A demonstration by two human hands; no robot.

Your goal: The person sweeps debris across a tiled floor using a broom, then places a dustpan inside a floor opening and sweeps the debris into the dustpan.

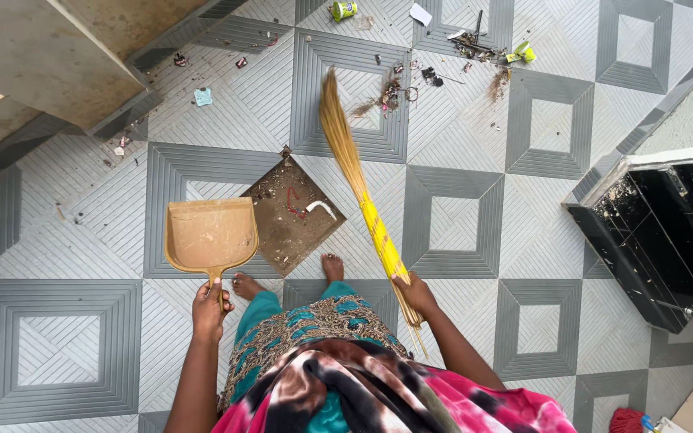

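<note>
I am gripping the broom (pixel 360 192) near its bound end in my closed right hand (pixel 415 293), its long axis slanting up-left toward the litter (pixel 399 90), while my closed left hand (pixel 211 308) is holding the dustpan (pixel 210 234) handle.

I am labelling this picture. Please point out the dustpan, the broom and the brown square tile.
dustpan (pixel 210 232): head view, on the middle of its flat pan.
broom (pixel 352 164): head view, on the straw bristles.
brown square tile (pixel 282 224): head view, on its dirty surface.

We wear a pink, black and cream tie-dye wrap (pixel 378 397) over teal trousers with a gold-patterned hem (pixel 314 321); feet (pixel 332 266) bare.
</note>
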